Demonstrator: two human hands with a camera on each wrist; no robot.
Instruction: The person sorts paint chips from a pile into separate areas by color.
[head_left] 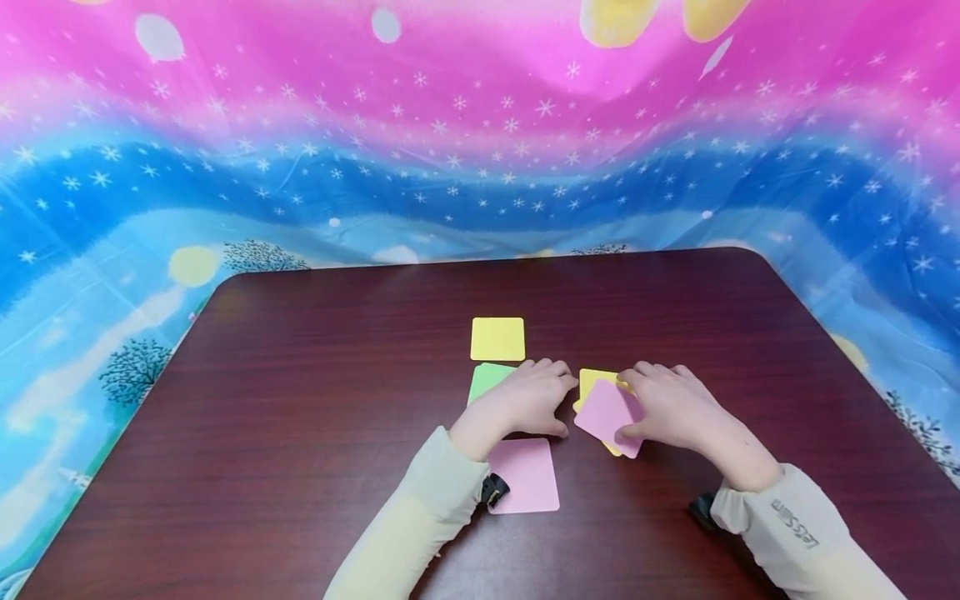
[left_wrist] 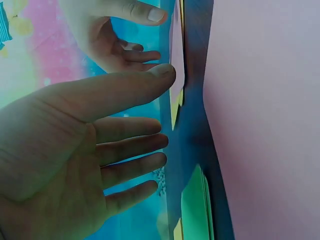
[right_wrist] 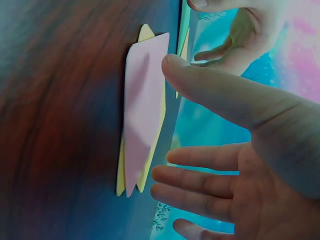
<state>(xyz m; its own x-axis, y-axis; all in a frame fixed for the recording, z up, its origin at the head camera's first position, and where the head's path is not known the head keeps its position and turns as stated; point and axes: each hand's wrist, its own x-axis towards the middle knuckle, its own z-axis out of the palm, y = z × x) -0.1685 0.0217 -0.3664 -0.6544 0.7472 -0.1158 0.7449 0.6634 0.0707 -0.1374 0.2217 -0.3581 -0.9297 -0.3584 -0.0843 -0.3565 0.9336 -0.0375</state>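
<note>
On the table, a small pile of square cards has a pink card (head_left: pixel 606 412) on top, with yellow cards (head_left: pixel 593 380) poking out askew beneath it. My right hand (head_left: pixel 671 407) is over the pile's right side. In the right wrist view its thumb (right_wrist: pixel 195 82) and fingers are spread, nothing gripped; whether they touch the pile I cannot tell. To the left of the pile, my left hand (head_left: pixel 527 398) stands with fingers extended, holding nothing. That hand partly covers green cards (head_left: pixel 487 381), which lie stacked. Nearer me lies another pink card (head_left: pixel 531 479), partly behind the left wrist.
A yellow card (head_left: pixel 498 339) lies beyond the green ones. The dark wooden table (head_left: pixel 315 375) extends to both sides. A colourful printed cloth (head_left: pixel 450 142) hangs around its far edge and sides. Black straps (head_left: pixel 494 490) sit at the wrists.
</note>
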